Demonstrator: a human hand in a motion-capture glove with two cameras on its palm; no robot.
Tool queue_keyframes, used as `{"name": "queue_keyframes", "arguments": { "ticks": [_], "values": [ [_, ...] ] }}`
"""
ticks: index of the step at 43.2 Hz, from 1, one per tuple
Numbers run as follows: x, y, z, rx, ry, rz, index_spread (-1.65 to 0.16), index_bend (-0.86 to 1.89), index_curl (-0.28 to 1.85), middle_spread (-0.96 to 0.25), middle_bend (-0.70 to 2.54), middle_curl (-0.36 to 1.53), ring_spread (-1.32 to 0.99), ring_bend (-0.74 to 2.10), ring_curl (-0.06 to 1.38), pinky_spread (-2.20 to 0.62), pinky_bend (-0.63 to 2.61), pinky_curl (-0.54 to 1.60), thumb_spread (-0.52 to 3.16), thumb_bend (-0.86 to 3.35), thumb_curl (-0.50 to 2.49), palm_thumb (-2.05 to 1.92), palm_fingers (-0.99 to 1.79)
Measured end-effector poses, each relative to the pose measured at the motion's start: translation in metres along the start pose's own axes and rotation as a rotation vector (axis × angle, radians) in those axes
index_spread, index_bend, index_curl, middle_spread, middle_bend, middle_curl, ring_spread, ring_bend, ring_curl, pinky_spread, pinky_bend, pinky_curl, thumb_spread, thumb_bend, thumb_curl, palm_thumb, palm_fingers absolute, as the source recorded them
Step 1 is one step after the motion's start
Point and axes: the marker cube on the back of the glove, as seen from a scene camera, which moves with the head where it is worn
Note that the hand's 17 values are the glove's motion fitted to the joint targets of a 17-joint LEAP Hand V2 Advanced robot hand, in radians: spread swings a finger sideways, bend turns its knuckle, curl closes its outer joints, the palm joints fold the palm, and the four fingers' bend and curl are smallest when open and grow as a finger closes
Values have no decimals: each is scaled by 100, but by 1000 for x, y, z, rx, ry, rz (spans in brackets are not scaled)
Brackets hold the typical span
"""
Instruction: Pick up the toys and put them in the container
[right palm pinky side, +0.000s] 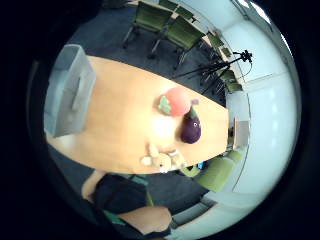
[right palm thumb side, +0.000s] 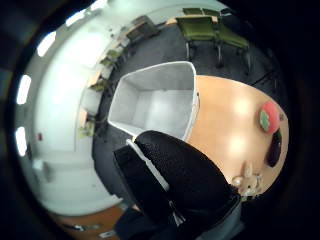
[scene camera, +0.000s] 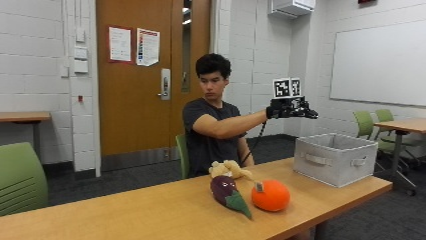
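Plush cloth toys (scene camera: 229, 187) lie on a smooth wood table (scene camera: 133, 210) beside a grey fabric container (scene camera: 335, 157).

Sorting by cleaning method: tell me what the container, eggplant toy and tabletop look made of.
Container: grey fabric over stiff sides, judging by the sewn-looking strap handles.
Eggplant toy: plush, with a soft matte purple surface.
Tabletop: wood-look, smooth with slight sheen; possibly laminate.

Three cameras around one wooden table (scene camera: 133, 210)

Outside view: across the table, level, near. Palm views: from high above, looking down; thumb side nearer the grey container (right palm thumb side: 155, 102), little finger side over the toys. Shared: table, container, toys.
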Motion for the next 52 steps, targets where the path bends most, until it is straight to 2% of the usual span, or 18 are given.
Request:
{"name": "queue_keyframes", "arguments": {
  "ticks": [6,13,25,34,42,52],
  "values": [
    [-2,4,1,-16,-15,13,-15,18,9,-7,24,9,-18,20,5,-7,41,14,68,-10,0,-15,18],
    [6,8,0,-21,-34,23,-20,18,14,-8,25,14,-24,20,8,-9,42,18,89,-10,2,-15,16],
    [43,42,-15,19,16,17,-23,18,21,-10,25,21,-28,22,13,-10,44,23,102,-10,3,-16,12],
    [116,98,-14,36,6,79,-23,18,25,-10,26,25,-29,23,16,-10,43,25,104,-11,4,-16,12],
    [167,138,24,8,-18,155,-24,19,28,-11,27,28,-30,22,17,-10,43,27,105,-10,4,-16,13],
    [204,180,116,-26,-74,190,-25,20,32,-11,25,30,-30,19,19,-10,43,29,106,-10,5,-15,10]
  ]
}}
